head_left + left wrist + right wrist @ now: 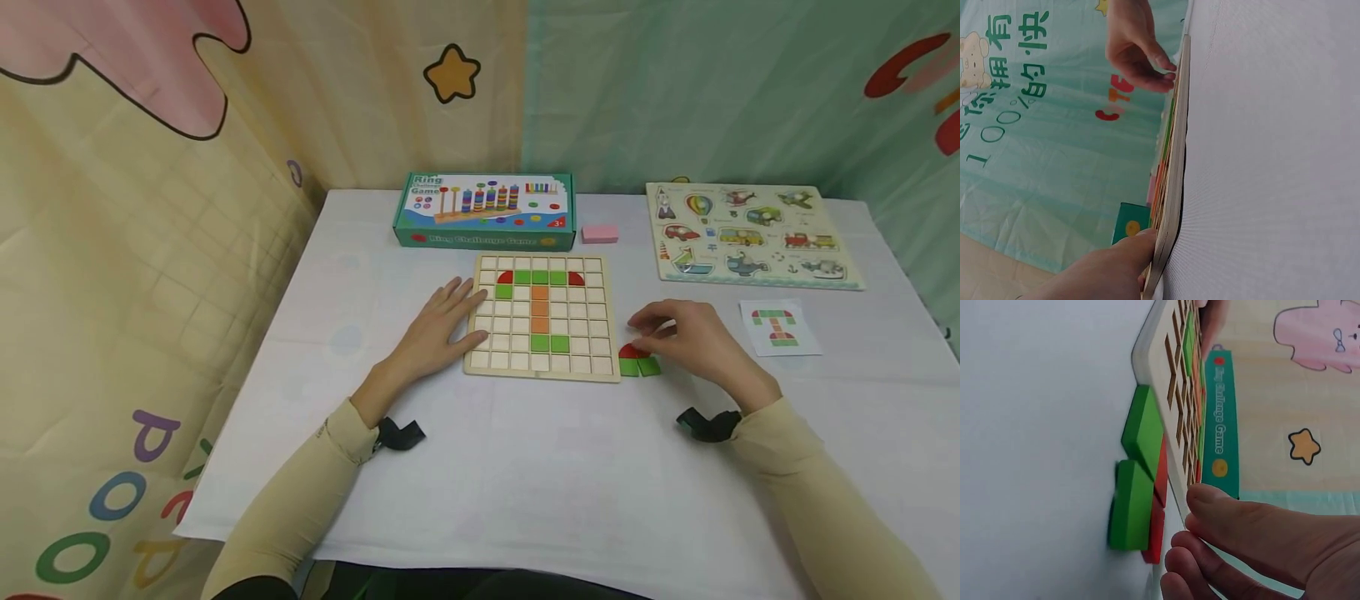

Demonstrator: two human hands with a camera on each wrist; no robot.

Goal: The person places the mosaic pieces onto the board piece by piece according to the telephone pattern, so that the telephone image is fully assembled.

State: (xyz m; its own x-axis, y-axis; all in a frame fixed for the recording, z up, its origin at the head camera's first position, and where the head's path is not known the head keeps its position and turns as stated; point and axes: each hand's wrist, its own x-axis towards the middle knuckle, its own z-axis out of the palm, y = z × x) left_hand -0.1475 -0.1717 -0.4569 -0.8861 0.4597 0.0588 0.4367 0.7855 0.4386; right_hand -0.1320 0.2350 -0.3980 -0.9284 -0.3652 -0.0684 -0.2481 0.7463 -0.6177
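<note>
A square wooden grid board (540, 367) lies on the table, with red quarter-round, green and orange tiles set in some cells. My left hand (431, 325) rests at the board's left edge, fingers fairly straight and thumb on the frame. Just off the right edge lie loose tiles: two green squares (1132, 503) and two red pieces (1155, 534). Over these hovers my right hand (686, 333), thumb and fingers loosely bent; no tile shows between them. A white pattern card (780, 343) with a red, green and orange figure lies to its right.
Behind the board stands a green Ring Challenge Game box (483, 242), with a pink block (600, 234) beside it. A vehicle picture puzzle board (746, 233) lies at the back right. Printed curtains (600, 92) hang behind the white-covered table (525, 483).
</note>
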